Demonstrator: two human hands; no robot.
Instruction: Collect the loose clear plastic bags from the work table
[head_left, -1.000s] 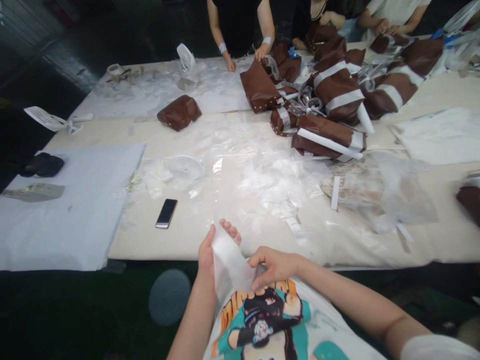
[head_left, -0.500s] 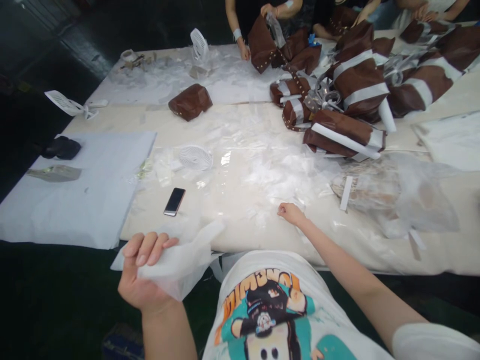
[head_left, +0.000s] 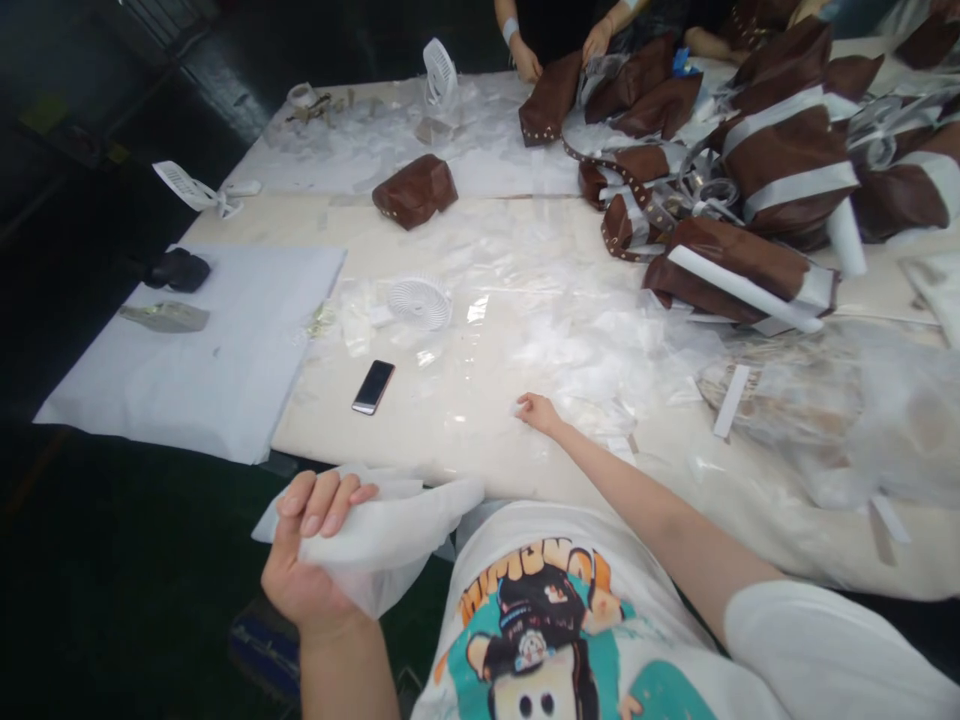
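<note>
Raised at the table's near edge, my left hand (head_left: pixel 319 545) has its fingers closed on a crumpled, translucent white sheet (head_left: pixel 394 535), which hangs toward my shirt. My right hand (head_left: pixel 538 411) is over the cream tabletop (head_left: pixel 457 440), its fingers pinched together. A tiny pale bit shows at those fingertips, too small to name. Just beyond this hand lies a spread of thin clear and white plastic film (head_left: pixel 592 350). A phone (head_left: pixel 373 387) with a dark screen lies on the table beyond my left hand.
Brown studded bags (head_left: pixel 787 160) with grey-white wrapping are piled at the right. A brown pouch (head_left: pixel 416 190) and a round white fan (head_left: pixel 418 302) are mid-table. Clear plastic bags (head_left: pixel 810 400) lie right. Across the table, a person's hands (head_left: pixel 598 40) handle a brown bag. White sheeting (head_left: pixel 202 370) covers the left.
My right hand has moved left over the tabletop, with a pale bit now at its fingertips. My left hand still holds the sheet. The view has shifted, and the person's hands opposite have moved on the bag.
</note>
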